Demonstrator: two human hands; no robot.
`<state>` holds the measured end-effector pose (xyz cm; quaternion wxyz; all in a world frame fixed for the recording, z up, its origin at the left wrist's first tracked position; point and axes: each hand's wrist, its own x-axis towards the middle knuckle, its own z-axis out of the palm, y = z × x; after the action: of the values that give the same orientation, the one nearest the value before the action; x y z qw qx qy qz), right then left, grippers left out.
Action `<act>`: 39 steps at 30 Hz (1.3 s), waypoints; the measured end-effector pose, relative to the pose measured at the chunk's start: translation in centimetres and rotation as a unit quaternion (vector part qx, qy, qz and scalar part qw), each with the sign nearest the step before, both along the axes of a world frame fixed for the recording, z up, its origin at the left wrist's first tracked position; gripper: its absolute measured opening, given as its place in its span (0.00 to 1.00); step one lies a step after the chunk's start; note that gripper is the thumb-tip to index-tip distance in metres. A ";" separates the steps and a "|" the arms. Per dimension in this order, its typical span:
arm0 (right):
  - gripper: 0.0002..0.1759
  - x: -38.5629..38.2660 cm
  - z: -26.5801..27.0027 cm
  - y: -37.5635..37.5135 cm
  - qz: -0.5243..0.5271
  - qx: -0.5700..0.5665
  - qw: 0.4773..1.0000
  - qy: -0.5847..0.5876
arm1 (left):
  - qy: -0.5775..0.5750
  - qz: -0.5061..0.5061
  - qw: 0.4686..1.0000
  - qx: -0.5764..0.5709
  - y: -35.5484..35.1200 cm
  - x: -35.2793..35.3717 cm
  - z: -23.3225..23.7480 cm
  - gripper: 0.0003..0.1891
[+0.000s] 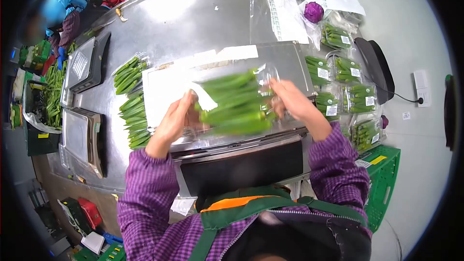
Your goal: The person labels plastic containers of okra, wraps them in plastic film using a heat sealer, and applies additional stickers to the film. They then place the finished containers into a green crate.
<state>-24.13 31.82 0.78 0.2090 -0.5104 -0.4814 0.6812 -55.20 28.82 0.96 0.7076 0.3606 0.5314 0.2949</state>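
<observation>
Between my hands is a pack of okra [237, 101] in clear plastic, blurred by motion, above the wrapping machine [166, 82]. My left hand [175, 118] grips its left end, where a white patch shows on the pack. My right hand [291, 99] has hold of the other end, at the crinkled film. Some fingertips are hidden behind the pack. To the left, trays of okra [128, 77] stand in a column on the steel table. Wrapped and labelled okra packs [348, 70] lie in rows to the right.
Two scales [76, 135] [86, 63] stand at the left. Beyond them is a person in blue sleeves [67, 2] near a crate of loose okra [36, 130]. A red cabbage [313, 12] and plastic sheets [287, 19] lie at the back right. A green crate [384, 179] sits at lower right.
</observation>
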 end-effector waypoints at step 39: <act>0.25 2.5 -9.7 -34.2 -0.062 -0.200 0.907 0.364 | -0.060 -0.108 0.990 0.067 -28.0 8.0 -8.1 0.09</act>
<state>-21.65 -2.43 -8.91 0.3051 -0.2865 -0.1932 0.8874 -47.19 0.78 -7.16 0.7401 0.4444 0.4247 0.2726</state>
